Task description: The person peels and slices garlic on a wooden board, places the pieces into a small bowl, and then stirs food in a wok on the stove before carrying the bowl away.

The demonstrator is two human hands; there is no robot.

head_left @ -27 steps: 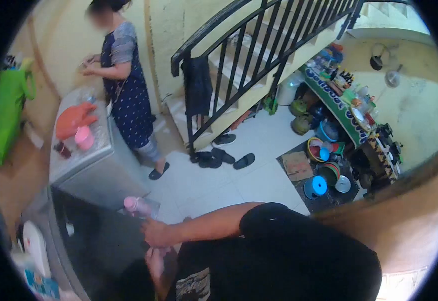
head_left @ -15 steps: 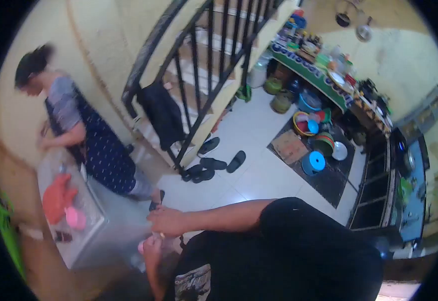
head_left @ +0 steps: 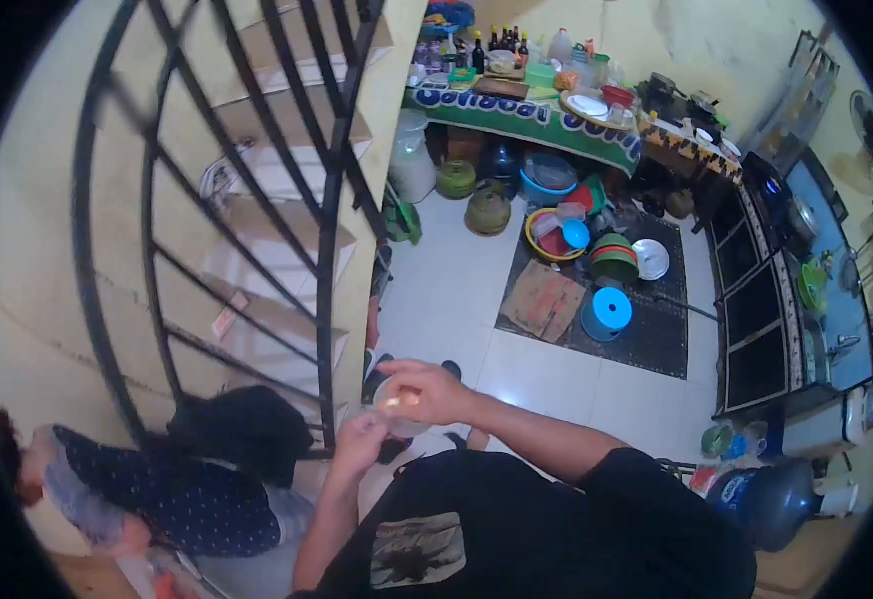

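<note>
My right hand (head_left: 424, 391) is closed, its fingers bent over a small yellow-orange thing (head_left: 392, 402) too blurred to name. Just below and to its left, my left hand (head_left: 361, 439) is closed too, its fingertips close to the same spot. A pale, see-through round thing (head_left: 411, 427) shows between and under the hands; its kind is unclear. Both hands are in front of my black shirt (head_left: 556, 519), above the tiled floor.
Black stair railing (head_left: 328, 250) rises at left; another person (head_left: 177, 494) bends at lower left. Ahead are basins (head_left: 548, 178), a blue stool (head_left: 608, 313) and cardboard (head_left: 544, 302) on a dark mat. A sink counter (head_left: 841, 309) and large water bottle (head_left: 768, 499) are at right.
The view has swung right and toward the stairs, so the other person now appears at lower left. My hands remain together and appear farther right in the picture.
</note>
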